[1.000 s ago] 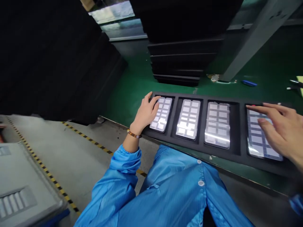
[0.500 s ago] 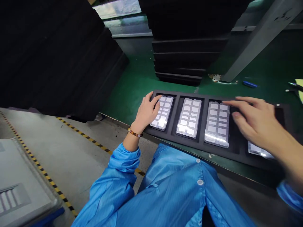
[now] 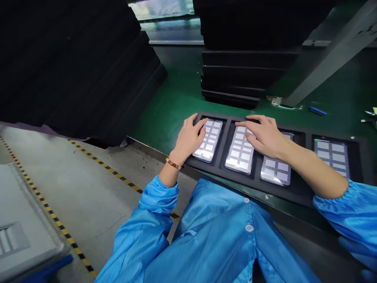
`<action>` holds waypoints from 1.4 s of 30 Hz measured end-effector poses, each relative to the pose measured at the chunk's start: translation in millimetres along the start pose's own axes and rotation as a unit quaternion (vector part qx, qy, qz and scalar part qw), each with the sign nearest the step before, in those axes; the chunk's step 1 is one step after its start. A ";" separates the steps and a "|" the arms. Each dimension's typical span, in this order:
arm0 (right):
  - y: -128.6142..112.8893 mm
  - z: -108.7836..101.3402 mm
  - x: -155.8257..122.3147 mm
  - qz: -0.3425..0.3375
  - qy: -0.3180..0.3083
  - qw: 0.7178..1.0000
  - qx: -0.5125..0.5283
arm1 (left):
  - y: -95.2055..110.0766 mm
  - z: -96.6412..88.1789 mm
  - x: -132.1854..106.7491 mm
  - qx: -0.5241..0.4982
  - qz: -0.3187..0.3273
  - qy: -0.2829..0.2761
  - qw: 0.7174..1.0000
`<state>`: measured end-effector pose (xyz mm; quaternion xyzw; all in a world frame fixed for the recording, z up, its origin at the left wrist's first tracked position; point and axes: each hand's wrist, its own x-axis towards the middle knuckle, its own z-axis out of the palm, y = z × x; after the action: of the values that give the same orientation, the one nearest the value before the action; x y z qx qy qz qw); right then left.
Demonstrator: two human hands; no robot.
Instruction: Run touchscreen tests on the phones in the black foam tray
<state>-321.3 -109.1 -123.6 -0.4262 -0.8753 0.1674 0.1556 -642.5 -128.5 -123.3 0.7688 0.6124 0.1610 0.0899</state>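
A black foam tray (image 3: pixel 257 177) lies along the table's front edge, with several flat phone-like devices in its slots, their lit screens showing pale blocks. My left hand (image 3: pixel 191 136) rests at the tray's left end, fingers apart, its index fingertip at the top of the leftmost device (image 3: pixel 210 137). My right hand (image 3: pixel 265 135) reaches across the tray, fingers stretched, its index fingertip at the upper edge of the second device (image 3: pixel 239 153). The third device (image 3: pixel 276 171) is partly covered by my right hand and forearm. The rightmost device (image 3: pixel 331 155) has its lower part hidden behind that forearm.
Tall stacks of black trays stand at the back (image 3: pixel 232 74) and left (image 3: pixel 88 70) of the green table (image 3: pixel 171 98). A grey metal post (image 3: pixel 321 65) rises behind the tray, near a blue pen (image 3: pixel 318 111). A pale bin (image 3: pixel 26 212) stands on the floor at lower left.
My right hand has moved left, from the third device to the second, uncovering the upper part of the rightmost one. My left hand stays at the leftmost device. The view has shifted slightly.
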 end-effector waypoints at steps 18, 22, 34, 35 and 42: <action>-61.3 4.8 -57.8 -0.103 0.000 0.993 -0.058 | 6.1 -9.8 -59.2 0.013 0.029 0.053 0.998; -73.3 6.3 -68.2 -0.125 0.004 0.990 -0.058 | 6.6 -8.6 -76.4 0.010 0.034 0.077 0.996; -91.9 22.2 -91.3 -0.144 0.033 0.989 -0.023 | -7.7 6.1 -115.6 -0.036 0.075 0.217 0.972; -92.5 22.8 -91.9 -0.141 0.034 0.989 -0.021 | -9.3 6.6 -116.7 -0.037 0.077 0.219 0.972; -91.1 15.9 -103.3 -0.107 0.024 0.994 -0.024 | -14.6 -0.1 -117.0 -0.032 0.084 0.171 0.981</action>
<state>-330.3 -247.0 -112.5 -0.3380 -0.9155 0.1180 0.1833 -679.0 -238.6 -144.2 0.7751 0.5466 0.3169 -0.0056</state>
